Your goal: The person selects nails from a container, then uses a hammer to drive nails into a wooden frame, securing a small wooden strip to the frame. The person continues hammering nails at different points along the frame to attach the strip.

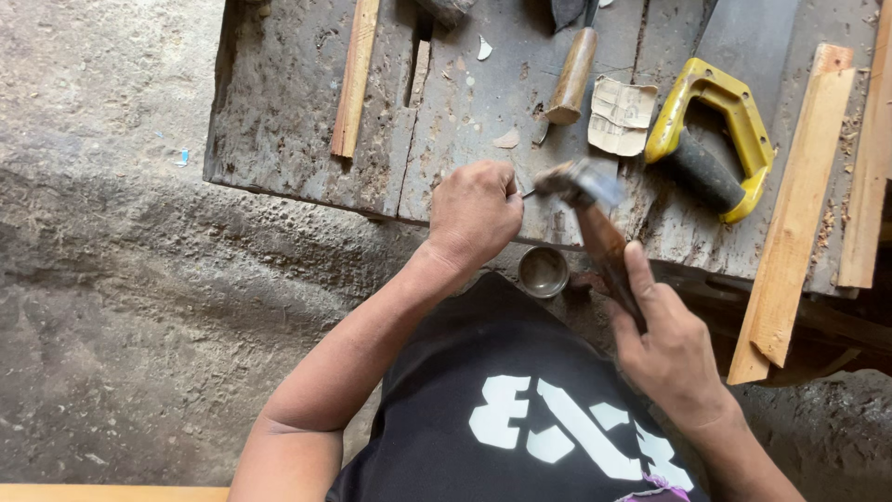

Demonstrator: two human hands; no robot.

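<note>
1. We see one torn, flattened piece of tan cardboard packaging (622,116) lying on the worn wooden workbench (297,121).
2. It sits just beside the saw's yellow handle (715,130).
3. We find no signs or screens.

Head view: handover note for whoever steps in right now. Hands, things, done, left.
Left hand: fist closed near the workbench front edge, pinching a thin nail.
Right hand: gripping the wooden handle of a hammer, its blurred head right by the nail.
Nearby: yellow-handled saw, folded sandpaper, wooden-handled tool, wood strips, small round tin below the bench edge.
Done: nail held in place, hammer up to it.
Left: nail not yet sunk; how deep it sits cannot be told.
</note>
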